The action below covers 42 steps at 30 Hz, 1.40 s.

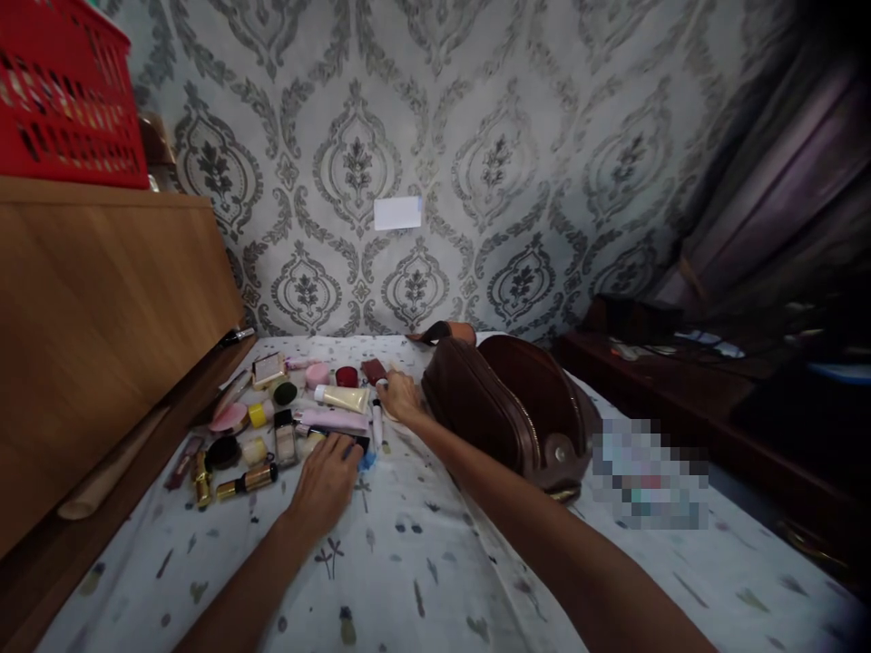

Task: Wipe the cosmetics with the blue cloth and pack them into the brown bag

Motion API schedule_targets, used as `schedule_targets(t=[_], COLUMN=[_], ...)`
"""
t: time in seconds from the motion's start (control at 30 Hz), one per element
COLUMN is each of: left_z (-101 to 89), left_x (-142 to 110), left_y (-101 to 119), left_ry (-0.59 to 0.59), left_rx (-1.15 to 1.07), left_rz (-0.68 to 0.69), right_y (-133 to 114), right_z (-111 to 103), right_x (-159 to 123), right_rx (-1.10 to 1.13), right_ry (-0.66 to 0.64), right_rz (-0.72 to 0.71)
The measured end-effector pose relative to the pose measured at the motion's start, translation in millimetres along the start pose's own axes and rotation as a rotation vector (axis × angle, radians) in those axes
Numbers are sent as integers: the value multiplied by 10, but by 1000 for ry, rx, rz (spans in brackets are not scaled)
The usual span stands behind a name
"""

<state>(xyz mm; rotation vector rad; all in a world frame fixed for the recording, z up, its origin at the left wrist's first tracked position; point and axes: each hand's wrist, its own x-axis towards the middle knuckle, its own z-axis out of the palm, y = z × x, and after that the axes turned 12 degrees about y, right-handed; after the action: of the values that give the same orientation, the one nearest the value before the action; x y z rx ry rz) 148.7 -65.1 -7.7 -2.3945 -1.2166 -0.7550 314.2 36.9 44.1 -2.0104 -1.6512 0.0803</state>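
My left hand lies with fingers apart and slightly bent at the near edge of a spread of cosmetics, its fingertips over a dark, slim item. Just behind it are a pale pink tube and a cream tube with a white cap. My right hand reaches in beside the brown bag, its fingers curled together at a small white-topped item; how much it holds is hidden. A dark red flat case lies just beyond those fingers. The brown bag is unzipped and gapes.
A glass foundation bottle, a gold and black tube, a pink compact and several jars lie on the patterned sheet. Wooden furniture bearing a red basket borders the left. Dark furniture stands right.
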Motion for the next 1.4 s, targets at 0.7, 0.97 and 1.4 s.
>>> schedule_targets(t=[0.7,0.97,1.4], left_z=[5,34,-113], left_x=[28,4,12], left_y=[4,-8,-166], left_ry=[-36,6,448], left_rx=[-74,-62,-383], left_rz=[-38,-19,-178], right_y=[-163,-12,472], right_z=[59,64,-121], right_x=[257,90,-957], right_rx=[37,288,833], right_ry=[-87,225,367], right_rz=[157,46,-180])
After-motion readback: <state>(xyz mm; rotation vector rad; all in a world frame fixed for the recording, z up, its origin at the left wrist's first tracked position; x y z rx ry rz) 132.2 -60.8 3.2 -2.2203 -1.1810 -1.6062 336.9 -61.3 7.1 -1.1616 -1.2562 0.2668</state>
